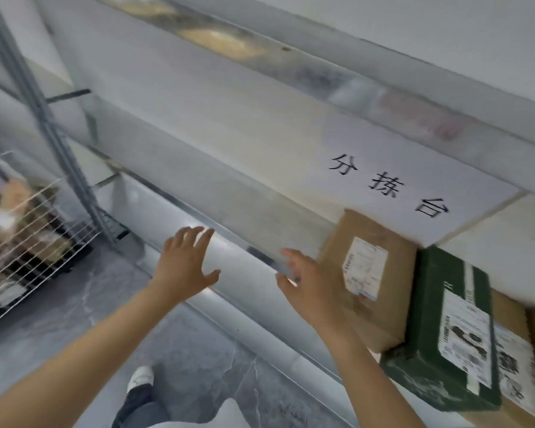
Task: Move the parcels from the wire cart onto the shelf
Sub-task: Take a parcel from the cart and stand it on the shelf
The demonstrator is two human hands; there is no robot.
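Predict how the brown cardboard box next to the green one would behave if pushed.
The brown box probably stays stiff: its faces look flat. Flat-sided, it should slide, not roll. Standing tall, it might tip.

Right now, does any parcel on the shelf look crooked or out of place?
Yes, slightly. The brown box sits askew, its sides not parallel to the green box beside it. The right hand is at its front. Nothing looks damaged.

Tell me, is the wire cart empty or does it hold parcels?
Not empty. Brown parcels show through the mesh of the wire cart at far left; blur hides how many.
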